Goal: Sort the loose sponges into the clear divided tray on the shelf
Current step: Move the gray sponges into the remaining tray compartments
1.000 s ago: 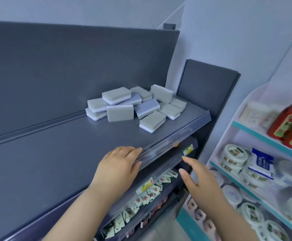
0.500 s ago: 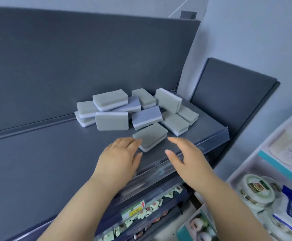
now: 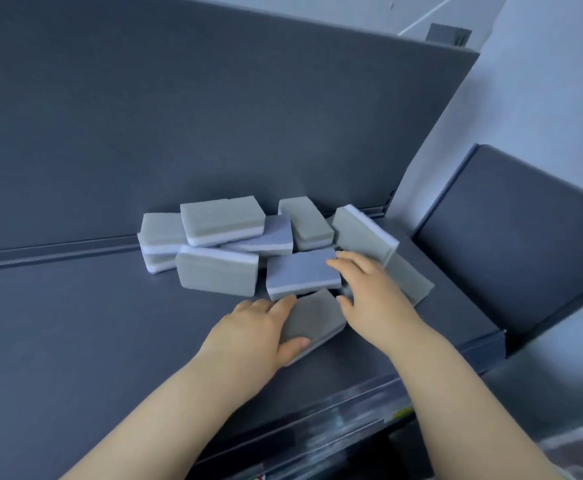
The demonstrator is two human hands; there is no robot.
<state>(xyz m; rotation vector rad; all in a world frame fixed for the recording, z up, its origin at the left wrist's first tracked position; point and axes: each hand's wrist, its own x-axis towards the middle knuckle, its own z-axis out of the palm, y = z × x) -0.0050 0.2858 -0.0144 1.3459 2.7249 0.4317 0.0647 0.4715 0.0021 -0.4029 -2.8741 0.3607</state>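
The left hand (image 3: 255, 327) pinches the near sponge (image 3: 318, 317), which lies between both hands on the shelf (image 3: 75, 323); the right hand (image 3: 373, 299), fingers (image 3: 347, 266) straight and empty, touches the blue sponge (image 3: 300, 273) just behind.

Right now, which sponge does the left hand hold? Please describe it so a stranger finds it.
On the dark grey shelf, loose rectangular foam sponges are piled toward the right end. The grey-green sponge nearest the front edge lies before a blue-topped sponge. It alone is gripped by the left hand, thumb on its near side.
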